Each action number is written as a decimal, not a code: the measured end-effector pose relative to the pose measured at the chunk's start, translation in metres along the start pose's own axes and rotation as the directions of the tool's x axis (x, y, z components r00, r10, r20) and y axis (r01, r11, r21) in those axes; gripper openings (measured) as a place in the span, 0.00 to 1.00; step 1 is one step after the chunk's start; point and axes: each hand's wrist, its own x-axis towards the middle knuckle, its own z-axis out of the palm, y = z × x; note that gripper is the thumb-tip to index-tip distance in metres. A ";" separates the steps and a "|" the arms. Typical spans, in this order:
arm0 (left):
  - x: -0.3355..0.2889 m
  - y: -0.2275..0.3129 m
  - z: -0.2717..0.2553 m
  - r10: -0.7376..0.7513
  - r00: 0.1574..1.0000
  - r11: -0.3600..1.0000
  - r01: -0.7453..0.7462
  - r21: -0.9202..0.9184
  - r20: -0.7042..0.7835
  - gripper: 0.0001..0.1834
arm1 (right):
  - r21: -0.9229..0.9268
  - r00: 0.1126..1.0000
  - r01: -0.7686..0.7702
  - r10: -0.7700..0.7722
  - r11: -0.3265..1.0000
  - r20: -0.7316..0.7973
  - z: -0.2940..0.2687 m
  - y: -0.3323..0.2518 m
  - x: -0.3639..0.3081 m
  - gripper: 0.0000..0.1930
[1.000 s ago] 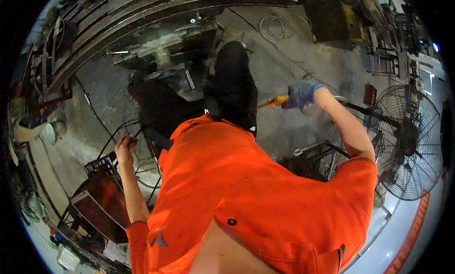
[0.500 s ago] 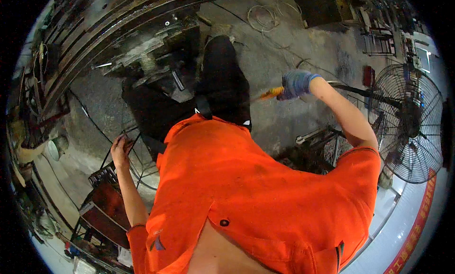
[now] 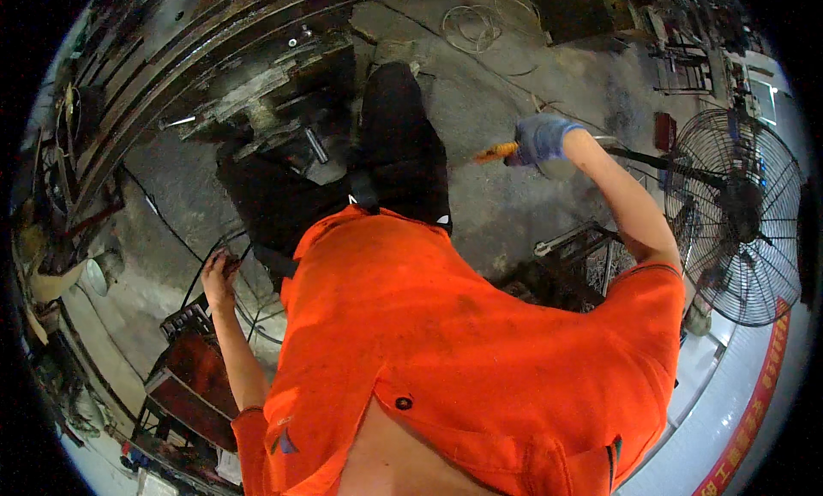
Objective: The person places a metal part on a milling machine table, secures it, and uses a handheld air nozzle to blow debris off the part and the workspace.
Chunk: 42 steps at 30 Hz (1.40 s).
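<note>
My right hand (image 3: 545,139), in a blue-grey knitted glove, is closed around a yellow-orange tool (image 3: 497,152) out to the right of my legs. The tool's far end is blurred, so its exact kind does not show. My left hand (image 3: 220,273) is bare and hangs low at my left side. Its fingers are loosely bent and a little apart, with nothing visible in them, beside a thin black metal frame (image 3: 244,269). Before my legs is a dark, greasy metal machine part (image 3: 266,97). A shiny metal cylinder (image 3: 317,145) stands out between my knees.
A large black caged fan (image 3: 737,217) stands on the right. Long dark metal beams (image 3: 163,84) curve along the upper left. A coiled pale hose (image 3: 471,29) lies on the concrete floor. A reddish-brown box (image 3: 193,380) is at lower left, and a metal frame (image 3: 583,256) at right.
My right hand has shifted slightly up with the yellow-orange tool, which now points more level. The left hand stays in nearly the same place.
</note>
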 end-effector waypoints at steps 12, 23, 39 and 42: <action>-0.009 0.023 0.005 -0.042 0.999 0.998 0.040 -0.057 -0.032 0.15 | 0.219 0.969 -0.169 0.203 0.961 -0.144 -0.014 -0.003 0.060 0.21; -0.014 0.003 0.004 -0.042 0.996 0.994 0.034 -0.101 -0.080 0.17 | 0.259 0.979 -0.093 0.136 0.961 -0.154 -0.042 -0.034 0.037 0.19; -0.033 -0.019 0.000 -0.140 0.972 0.983 0.113 -0.147 -0.187 0.12 | -0.124 0.901 0.403 -0.417 0.907 -0.117 -0.047 -0.266 0.075 0.26; -0.037 -0.021 0.007 -0.175 0.962 0.976 0.142 -0.168 -0.208 0.11 | -0.142 0.912 0.370 -0.388 0.918 -0.132 -0.047 -0.263 0.069 0.27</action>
